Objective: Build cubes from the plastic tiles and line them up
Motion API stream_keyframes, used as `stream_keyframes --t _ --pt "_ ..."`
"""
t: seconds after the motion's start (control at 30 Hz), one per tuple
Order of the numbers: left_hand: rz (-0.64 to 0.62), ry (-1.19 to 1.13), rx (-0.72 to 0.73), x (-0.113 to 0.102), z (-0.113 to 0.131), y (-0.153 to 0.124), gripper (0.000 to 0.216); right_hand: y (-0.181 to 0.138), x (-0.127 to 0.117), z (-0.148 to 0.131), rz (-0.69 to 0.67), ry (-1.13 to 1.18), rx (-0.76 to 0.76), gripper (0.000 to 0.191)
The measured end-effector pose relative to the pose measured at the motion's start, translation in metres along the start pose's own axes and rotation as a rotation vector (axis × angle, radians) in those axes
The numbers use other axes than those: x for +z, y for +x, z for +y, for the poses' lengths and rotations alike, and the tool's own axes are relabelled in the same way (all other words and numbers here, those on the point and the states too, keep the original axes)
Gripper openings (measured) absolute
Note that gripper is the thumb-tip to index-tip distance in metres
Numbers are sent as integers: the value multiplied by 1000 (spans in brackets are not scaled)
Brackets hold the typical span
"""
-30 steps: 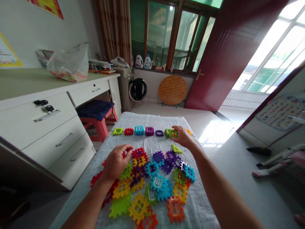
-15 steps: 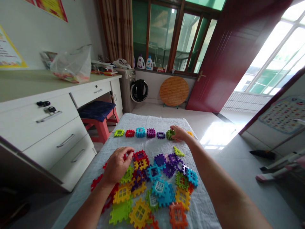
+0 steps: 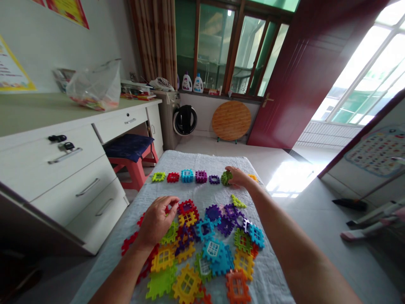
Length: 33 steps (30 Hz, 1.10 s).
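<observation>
In the head view, my right hand [image 3: 238,176] reaches to the far row and is closed around the right side of a dark green toothed block [image 3: 225,177]. My left hand [image 3: 160,219] hovers over the left of a pile of flat interlocking plastic building pieces, fingers curled in toward the thumb; whether they grip anything is hidden. Beside its fingertips lies a red piece [image 3: 187,207], with a yellow window piece [image 3: 187,218] just below. Left of the green block stand a purple block [image 3: 201,176], a blue block [image 3: 187,175] and a red block [image 3: 173,177].
A grey-blue cloth [image 3: 202,162] covers the table. Left stands a white desk [image 3: 95,177] with a stool [image 3: 129,147] under it. Beyond are a washing machine [image 3: 169,112], a round wooden tabletop [image 3: 231,120] and a red door [image 3: 297,76].
Almost nothing differs. My right hand stays at the green block, and my left hand has shifted only very slightly above the pile.
</observation>
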<state>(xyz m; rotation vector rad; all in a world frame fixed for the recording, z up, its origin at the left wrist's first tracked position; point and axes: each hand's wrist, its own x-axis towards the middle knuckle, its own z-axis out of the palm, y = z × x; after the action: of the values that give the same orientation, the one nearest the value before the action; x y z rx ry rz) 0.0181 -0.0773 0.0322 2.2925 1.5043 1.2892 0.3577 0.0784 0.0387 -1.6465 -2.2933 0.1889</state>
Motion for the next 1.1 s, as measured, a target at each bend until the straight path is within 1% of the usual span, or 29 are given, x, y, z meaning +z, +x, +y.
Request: stream_keyframes --t 0.13,0.2,0.27,0.37,0.47,0.57,0.67,0.77,0.87,0.93,1.1 --pt "2 -3 -11 0 -1 0 15 -1 -4 -3 -53 -20 35 69" --pt "4 -2 -24 0 0 0 15 -6 -9 -4 -22 -10 29 70" --pt "4 0 -35 -1 0 0 16 -16 -18 -7 51 21 1 68" --pt "-7 -3 -33 0 2 0 17 -42 -31 -14 193 85 -52 60" --pt "-21 -2 -14 0 4 0 17 -77 -41 -23 306 143 -66 51" --pt "-24 1 -3 0 5 0 18 -110 -44 -33 338 194 -87 48" --pt "-26 3 -4 0 5 0 18 -133 -41 -37 339 254 -72 47" --pt "-35 8 -15 -1 6 -1 19 -145 -31 -36 376 335 -18 41" --pt "-39 12 -33 -1 5 -2 19 -148 -17 -31 442 377 79 35" --pt "-32 19 -41 -1 3 -2 19 -148 -9 -27 456 382 129 32" --pt "-30 32 -38 0 1 -1 19 -148 1 -22 452 389 145 29"
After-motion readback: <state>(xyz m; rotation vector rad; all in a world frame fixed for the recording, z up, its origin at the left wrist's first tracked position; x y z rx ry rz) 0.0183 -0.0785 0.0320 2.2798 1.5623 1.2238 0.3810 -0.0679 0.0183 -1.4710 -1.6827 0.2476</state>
